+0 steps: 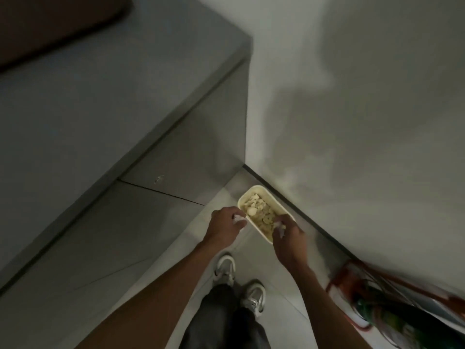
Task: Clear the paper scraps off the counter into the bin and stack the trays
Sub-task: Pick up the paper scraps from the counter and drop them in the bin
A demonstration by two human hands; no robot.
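I am holding both hands low over the cream bin, which is sitting on the pale floor at about 6 o'clock from the middle of my view, tucked into the corner where the grey cabinet front is meeting the wall. The bin is holding a heap of pale paper scraps.

My left hand is hovering at the bin's 8 o'clock edge, fingers curled and pinching a white scrap. My right hand is reaching over the bin's 5 o'clock end, fingers bent down and pinching a second white scrap; the blur is hiding how much of it I am gripping.

The grey worktop is running off toward 10 o'clock, with something dark brown lying on its far corner. My white shoes are standing at 6 o'clock, and a red-orange wire frame with something green in it is leaning by the wall at 4 o'clock.
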